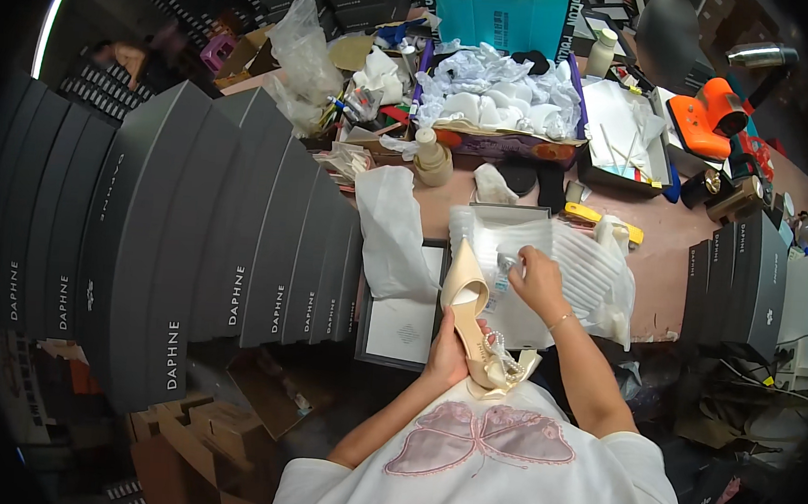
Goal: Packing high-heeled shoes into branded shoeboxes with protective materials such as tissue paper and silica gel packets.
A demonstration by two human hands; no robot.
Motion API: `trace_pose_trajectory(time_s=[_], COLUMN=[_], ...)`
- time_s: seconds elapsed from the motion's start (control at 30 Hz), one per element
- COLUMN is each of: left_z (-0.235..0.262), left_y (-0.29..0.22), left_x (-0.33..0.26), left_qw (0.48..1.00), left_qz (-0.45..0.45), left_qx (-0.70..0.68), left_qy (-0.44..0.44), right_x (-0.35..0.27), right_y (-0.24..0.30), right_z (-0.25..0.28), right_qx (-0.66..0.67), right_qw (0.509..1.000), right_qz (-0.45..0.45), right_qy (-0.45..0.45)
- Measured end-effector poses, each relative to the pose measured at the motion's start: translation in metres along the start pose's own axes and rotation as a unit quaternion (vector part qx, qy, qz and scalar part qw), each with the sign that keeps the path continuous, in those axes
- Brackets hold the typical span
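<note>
My left hand (pixel 448 355) is wrapped round the middle of a cream pointed-toe shoe (pixel 464 273), close to my body. Its toe points away from me, and a pearl strap and a bow show at the heel end. Over white ribbed foam wrap (pixel 583 266) my right hand (pixel 540 285) has its fingers bent in a pinch by a small whitish piece. What exactly lies between those fingertips cannot be made out. Beneath the wrap is an open shoebox (pixel 532 326) with a pale inside. White tissue paper (pixel 390 215) lies partly over a dark-edged box part (pixel 400 336) on the left.
Tall stacks of dark grey shoeboxes (pixel 157 235) rise at the left; a smaller stack (pixel 737 280) stands right. A purple box (pixel 496 146) full of crumpled paper sits behind, near a pump bottle (pixel 432 160), a yellow cutter (pixel 605 224) and an orange device (pixel 708 119).
</note>
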State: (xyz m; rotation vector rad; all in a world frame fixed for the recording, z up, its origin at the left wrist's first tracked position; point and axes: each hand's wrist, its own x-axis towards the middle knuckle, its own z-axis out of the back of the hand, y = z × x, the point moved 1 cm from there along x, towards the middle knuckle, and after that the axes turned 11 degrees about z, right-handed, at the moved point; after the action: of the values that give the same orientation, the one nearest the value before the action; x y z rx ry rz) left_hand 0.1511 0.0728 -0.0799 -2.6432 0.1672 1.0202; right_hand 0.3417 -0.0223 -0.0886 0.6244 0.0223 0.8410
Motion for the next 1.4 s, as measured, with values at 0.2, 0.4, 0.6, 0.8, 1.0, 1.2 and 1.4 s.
trace_pose_trajectory(time_s=[0.2, 0.4, 0.6, 0.8, 1.0, 1.2, 1.4], left_z=[-0.013, -0.006, 0.027, -0.001, -0.019, 0.028, 0.021], left_y=[-0.006, -0.003, -0.022, -0.015, -0.037, -0.085, -0.098], left_x=[-0.009, -0.011, -0.009, -0.018, -0.023, 0.035, 0.021], left_qw=[0.997, 0.998, 0.998, 1.0, 0.997, 0.99, 0.964], left_qz=[0.021, 0.001, -0.011, -0.009, -0.004, 0.053, -0.063], left_qx=[0.057, 0.057, -0.019, 0.019, 0.079, 0.131, 0.253], left_qy=[0.048, 0.015, -0.059, 0.012, 0.023, -0.015, -0.048], right_x=[-0.018, -0.017, -0.01, -0.028, 0.003, -0.028, -0.019], right_y=[0.069, 0.071, 0.044, 0.103, 0.095, 0.125, 0.14], right_z=[0.011, -0.006, 0.046, -0.008, -0.053, -0.048, -0.031], right_qx=[-0.023, -0.028, -0.152, 0.241, 0.268, 0.214, 0.203], right_qw=[0.924, 0.904, 0.97, 0.934, 0.926, 0.942, 0.932], right_qz=[0.368, 0.402, 0.185, 0.195, 0.05, 0.097, 0.152], right_qy=[0.099, 0.142, -0.037, 0.176, 0.262, 0.241, 0.259])
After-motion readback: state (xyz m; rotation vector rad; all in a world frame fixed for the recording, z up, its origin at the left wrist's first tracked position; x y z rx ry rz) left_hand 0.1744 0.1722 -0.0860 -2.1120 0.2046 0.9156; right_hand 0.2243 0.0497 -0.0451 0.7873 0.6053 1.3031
